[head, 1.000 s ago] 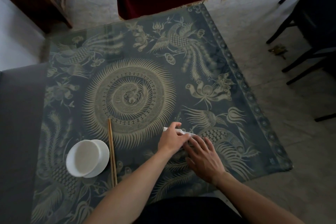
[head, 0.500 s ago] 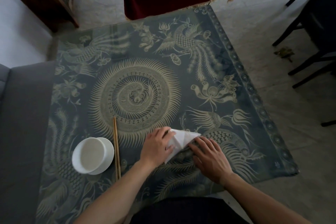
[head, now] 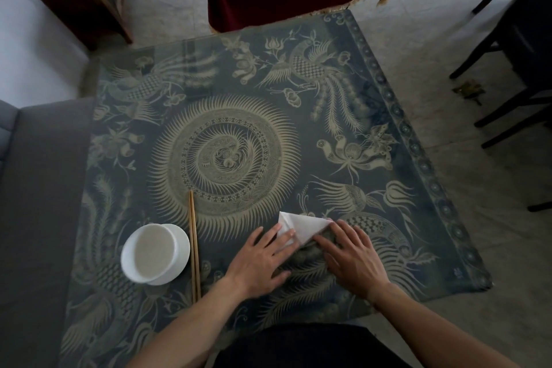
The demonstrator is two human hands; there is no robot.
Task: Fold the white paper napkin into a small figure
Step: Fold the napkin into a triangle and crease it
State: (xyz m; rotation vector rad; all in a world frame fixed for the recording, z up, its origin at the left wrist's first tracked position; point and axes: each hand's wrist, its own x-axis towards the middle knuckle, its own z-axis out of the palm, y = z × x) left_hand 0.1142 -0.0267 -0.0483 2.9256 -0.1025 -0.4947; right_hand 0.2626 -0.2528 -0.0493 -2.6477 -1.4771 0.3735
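White napkin [head: 301, 225] lies btwn flat, spread left hand [head: 259, 260] & right hand [head: 354, 257], fingertips pressing its edges.

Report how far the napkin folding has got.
Done: the white paper napkin is already folded into a flat, roughly triangular shape on the patterned tablecloth. In hand: the left hand and right hand press flat on its near edges. Left: no recognisable figure shows yet. The bowl and chopsticks lie apart, untouched.
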